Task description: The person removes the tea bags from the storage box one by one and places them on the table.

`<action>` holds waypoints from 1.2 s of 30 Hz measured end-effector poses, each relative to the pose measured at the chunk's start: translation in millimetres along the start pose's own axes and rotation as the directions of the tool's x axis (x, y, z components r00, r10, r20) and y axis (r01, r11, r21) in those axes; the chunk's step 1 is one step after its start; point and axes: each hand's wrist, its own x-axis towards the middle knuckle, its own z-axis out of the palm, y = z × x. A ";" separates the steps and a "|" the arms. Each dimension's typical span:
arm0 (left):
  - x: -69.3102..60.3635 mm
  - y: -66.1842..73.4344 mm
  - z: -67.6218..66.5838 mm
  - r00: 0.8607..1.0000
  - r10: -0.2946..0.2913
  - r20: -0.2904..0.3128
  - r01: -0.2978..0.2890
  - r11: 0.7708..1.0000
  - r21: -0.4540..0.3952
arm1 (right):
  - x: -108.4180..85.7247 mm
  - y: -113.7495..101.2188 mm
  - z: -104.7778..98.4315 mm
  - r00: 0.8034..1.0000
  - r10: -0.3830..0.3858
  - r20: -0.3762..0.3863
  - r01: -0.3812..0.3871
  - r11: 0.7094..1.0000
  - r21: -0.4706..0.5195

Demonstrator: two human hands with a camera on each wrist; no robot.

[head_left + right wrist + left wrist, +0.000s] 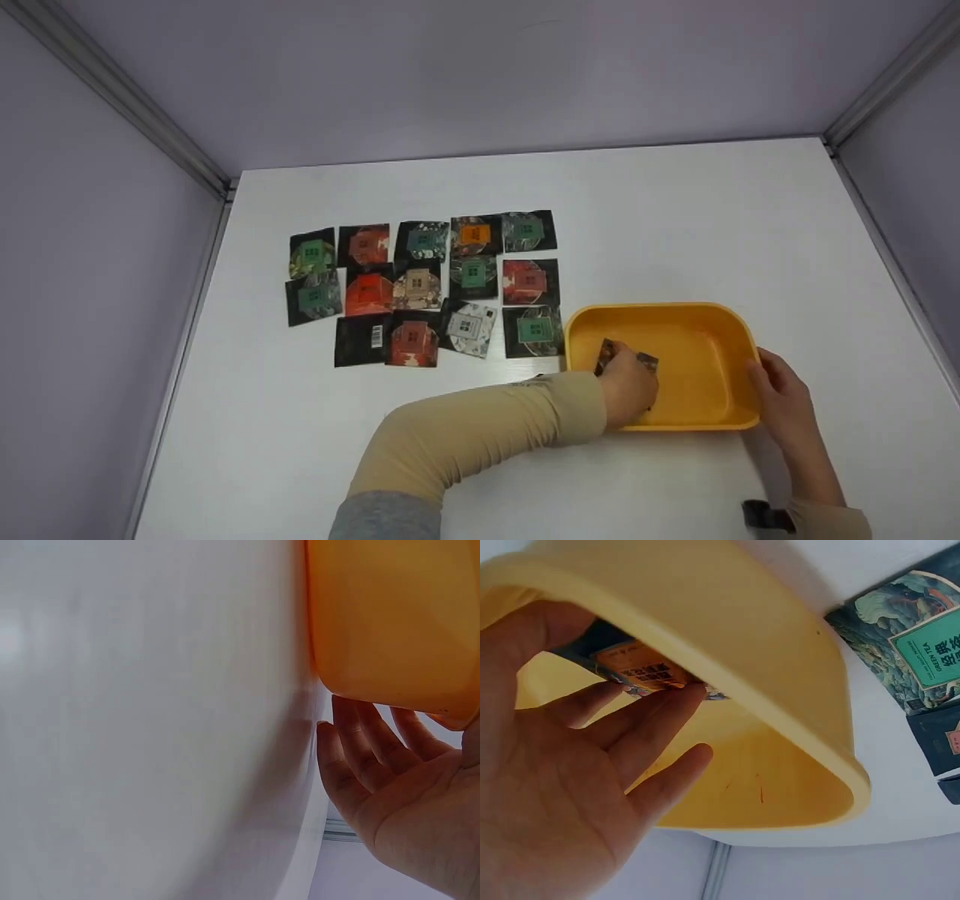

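The left hand [630, 388] reaches into a yellow plastic tub [701, 367] and pinches a small dark tea packet [641, 666] between thumb and fingers. This packet bears an orange label, and the hand covers much of it in the head view. At the tub's right end, the right hand [787, 401] grips the rim, thumb at the edge and fingers along the outside wall. Left of the tub lie several tea packets in rough rows, among them a green-labelled packet [534, 331] close to the tub's left wall.
Other packets include a white patterned one [466, 328] and a black one showing a barcode [360, 341]. The white table [675, 225] is bounded by pale walls at the back and sides. A black band [765, 516] sits by the right wrist.
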 end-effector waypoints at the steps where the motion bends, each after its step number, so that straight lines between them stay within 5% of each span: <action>1: -1.9 -1.6 0.2 0.999 0.000 -0.033 -0.001 1.000 -0.017 | 0.4 -0.2 -0.1 1.000 0.001 0.001 -0.001 1.000 -0.004; 4: -6.9 -7.1 2.1 0.986 -0.013 -0.168 0.003 0.998 -0.061 | 1.5 -0.8 -0.3 1.000 0.004 0.008 -0.003 1.000 -0.014; 6: -9.2 -11.1 4.3 0.962 -0.023 -0.273 -0.002 0.996 -0.089 | 2.0 -1.1 -0.2 1.000 0.005 0.012 -0.005 1.000 -0.016; 11: -11.3 -24.7 15.1 0.854 -0.060 -0.517 0.007 0.995 -0.104 | 2.9 -1.7 1.4 1.000 0.012 0.007 -0.012 1.000 -0.019; 15: -20.4 -39.8 25.4 0.768 -0.103 -0.632 0.032 0.992 -0.123 | 3.8 -2.9 3.0 0.999 0.033 0.002 -0.033 0.999 -0.022; 20: -47.2 -54.8 42.2 0.681 -0.210 -0.702 0.077 0.973 -0.216 | 3.8 -3.6 1.4 0.999 0.039 0.003 -0.039 0.999 -0.028; 27: -96.9 -53.7 98.9 0.475 -0.442 -0.761 0.049 0.877 -0.478 | 2.6 -0.5 -1.0 0.999 0.046 0.006 -0.046 0.999 -0.025; 31: -126.6 -48.0 136.4 0.430 -0.526 -0.734 0.055 0.826 -0.560 | 1.6 0.3 -0.5 0.998 0.064 0.011 -0.064 0.998 -0.025; 36: -163.3 -44.1 189.2 0.390 -0.613 -0.687 0.133 0.775 -0.617 | 1.4 0.0 0.8 0.998 0.062 0.022 -0.062 0.998 -0.013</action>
